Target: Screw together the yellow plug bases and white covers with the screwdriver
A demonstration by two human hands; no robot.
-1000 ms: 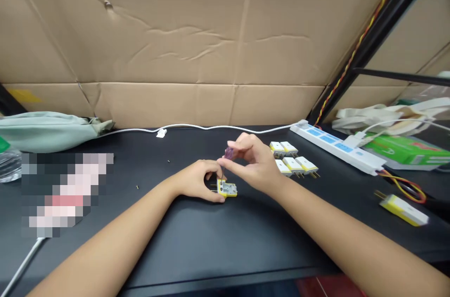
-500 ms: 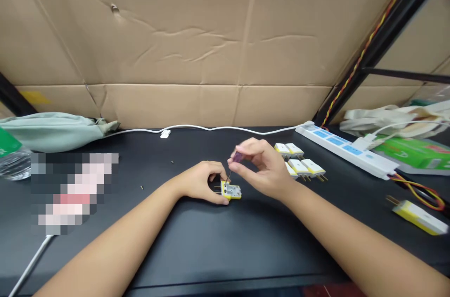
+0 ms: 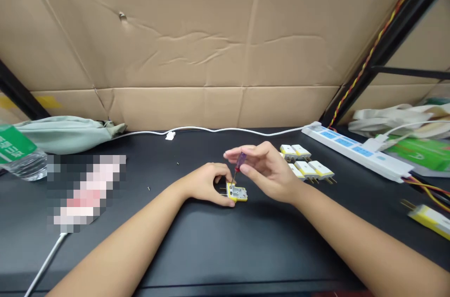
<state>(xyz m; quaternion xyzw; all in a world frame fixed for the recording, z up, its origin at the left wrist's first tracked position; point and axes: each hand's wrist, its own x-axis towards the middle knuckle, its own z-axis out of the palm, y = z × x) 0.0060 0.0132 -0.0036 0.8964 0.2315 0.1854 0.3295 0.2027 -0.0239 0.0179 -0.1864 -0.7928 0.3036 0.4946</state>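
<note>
My left hand (image 3: 210,183) pinches a small yellow and white plug housing (image 3: 239,194) between thumb and fingers, keeping it on the black table. The housing lies with its hollow inside facing up, and its metal pins point left, under my palm. In my right hand (image 3: 267,170) is a small screwdriver (image 3: 240,162) with a purple and red handle, gripped between thumb and fingers. It tilts slightly, its tip down at the left end of the housing. Whether a screw sits under the tip is too small to tell. Two tiny screws, one a near screw (image 3: 148,189), lie left of my hands.
Several similar plugs (image 3: 309,169) stand grouped right of my right hand, and another plug (image 3: 431,220) lies at the right edge. Behind them runs a white power strip (image 3: 358,149). A water bottle (image 3: 24,159) and a pale green pouch (image 3: 70,134) are on the left.
My view has shifted a little left, so everything sits further right. My right fingers have straightened and loosened around the screwdriver handle, showing more of it. The left hand keeps its hold on the housing.
</note>
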